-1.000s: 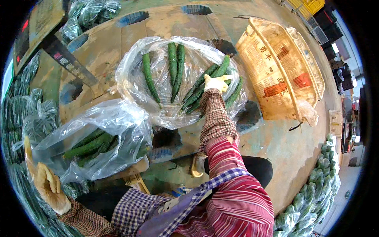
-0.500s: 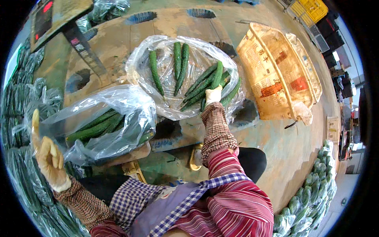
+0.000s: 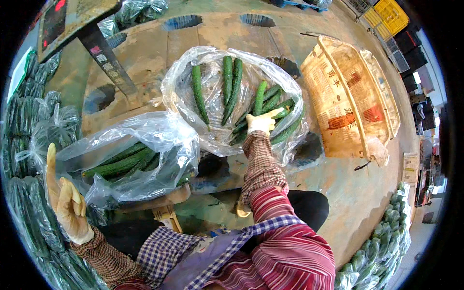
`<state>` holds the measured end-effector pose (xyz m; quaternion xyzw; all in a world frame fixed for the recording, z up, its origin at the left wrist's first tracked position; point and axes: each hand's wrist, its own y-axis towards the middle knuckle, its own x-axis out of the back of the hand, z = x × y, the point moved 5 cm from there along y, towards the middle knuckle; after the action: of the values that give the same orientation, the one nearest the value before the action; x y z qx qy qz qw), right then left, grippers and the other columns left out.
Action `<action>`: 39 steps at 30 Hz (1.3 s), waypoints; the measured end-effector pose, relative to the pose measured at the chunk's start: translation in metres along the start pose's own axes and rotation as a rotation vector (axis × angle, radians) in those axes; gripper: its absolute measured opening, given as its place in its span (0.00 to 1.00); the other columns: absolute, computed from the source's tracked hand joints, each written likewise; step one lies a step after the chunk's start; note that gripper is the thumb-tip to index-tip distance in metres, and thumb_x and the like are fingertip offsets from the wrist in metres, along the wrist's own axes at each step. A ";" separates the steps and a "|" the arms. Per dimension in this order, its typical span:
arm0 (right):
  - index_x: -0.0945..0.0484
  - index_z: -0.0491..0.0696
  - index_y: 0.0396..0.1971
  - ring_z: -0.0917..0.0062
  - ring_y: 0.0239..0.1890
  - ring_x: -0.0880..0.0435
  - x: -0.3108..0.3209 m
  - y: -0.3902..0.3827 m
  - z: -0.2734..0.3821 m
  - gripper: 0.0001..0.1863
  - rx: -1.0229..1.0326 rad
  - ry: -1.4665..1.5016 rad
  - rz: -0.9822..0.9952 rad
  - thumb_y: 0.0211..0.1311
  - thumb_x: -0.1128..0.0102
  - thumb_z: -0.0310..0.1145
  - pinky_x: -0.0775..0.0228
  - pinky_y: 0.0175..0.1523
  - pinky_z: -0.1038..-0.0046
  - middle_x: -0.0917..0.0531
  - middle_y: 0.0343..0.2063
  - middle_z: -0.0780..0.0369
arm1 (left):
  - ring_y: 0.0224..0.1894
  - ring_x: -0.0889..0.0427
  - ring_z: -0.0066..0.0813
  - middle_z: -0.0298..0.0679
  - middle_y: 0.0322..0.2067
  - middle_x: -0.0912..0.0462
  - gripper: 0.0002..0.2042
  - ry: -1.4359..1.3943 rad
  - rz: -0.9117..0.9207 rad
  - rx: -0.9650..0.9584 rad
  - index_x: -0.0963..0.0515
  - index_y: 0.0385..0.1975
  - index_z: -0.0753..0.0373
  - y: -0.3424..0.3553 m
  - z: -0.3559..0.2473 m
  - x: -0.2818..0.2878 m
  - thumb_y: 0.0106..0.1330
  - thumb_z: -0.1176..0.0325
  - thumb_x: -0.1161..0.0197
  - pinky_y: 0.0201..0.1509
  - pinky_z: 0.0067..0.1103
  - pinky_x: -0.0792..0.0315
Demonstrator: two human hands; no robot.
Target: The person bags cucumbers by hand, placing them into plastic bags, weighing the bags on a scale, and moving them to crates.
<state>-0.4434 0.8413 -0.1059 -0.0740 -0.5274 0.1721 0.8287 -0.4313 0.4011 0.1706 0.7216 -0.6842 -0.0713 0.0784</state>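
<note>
My right hand (image 3: 261, 122), in a pale glove, lies over a group of cucumbers (image 3: 286, 130) at the right side of an opened clear plastic bag (image 3: 174, 77). Its index finger is stretched out to the right across them; the remaining fingers are partly hidden. One lighter cucumber (image 3: 259, 96) has its lower end at this hand. Three more lie apart further left on the plastic. At the far left, my gloved left hand (image 3: 71, 208) is at the mouth of a second clear bag (image 3: 169, 128) holding several cucumbers (image 3: 126, 160). One finger points up; the others curl at the plastic edge.
A stained yellowish crate (image 3: 333, 104) stands right of the bag. A scale with a display (image 3: 65, 24) rises at upper left. Bagged cucumbers (image 3: 31, 208) are stacked along the left, with more bagged produce (image 3: 377, 249) at lower right. Dark holes mark the brown work surface (image 3: 140, 63).
My right hand has moved from the lighter cucumber's end, its index finger now extended rightward. That cucumber sits further left. My left hand keeps its place at the bag mouth. The view has shifted slightly.
</note>
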 end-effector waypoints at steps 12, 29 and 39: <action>0.71 0.54 0.63 0.67 0.31 0.25 -0.015 0.025 -0.052 0.58 0.117 1.123 0.228 0.37 0.38 0.19 0.28 0.36 0.67 0.27 0.40 0.56 | 0.08 0.52 0.07 0.23 0.10 0.44 0.29 0.066 -0.024 -0.018 0.49 0.62 0.68 0.004 -0.004 0.002 0.60 0.71 0.51 0.08 0.06 0.54; 0.45 0.48 0.61 0.78 0.39 0.25 0.153 -0.300 0.105 0.37 1.093 1.542 1.377 0.49 0.41 0.25 0.35 0.50 0.69 0.23 0.40 0.64 | 0.10 0.41 0.10 0.33 0.16 0.31 0.30 -0.294 0.125 0.079 0.50 0.61 0.67 -0.031 -0.045 0.050 0.59 0.71 0.48 0.09 0.07 0.45; 0.34 0.47 0.53 0.64 0.51 0.28 0.006 -0.333 0.126 0.33 1.633 -0.419 0.687 0.40 0.37 0.24 0.38 0.55 0.69 0.26 0.47 0.54 | 0.10 0.44 0.13 0.35 0.18 0.38 0.30 -0.696 0.312 0.147 0.61 0.63 0.63 -0.036 -0.058 0.116 0.63 0.77 0.56 0.08 0.09 0.47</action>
<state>-0.4854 0.5264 0.0553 0.4157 -0.3304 0.7396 0.4136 -0.3773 0.2882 0.2204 0.5451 -0.7747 -0.2499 -0.2005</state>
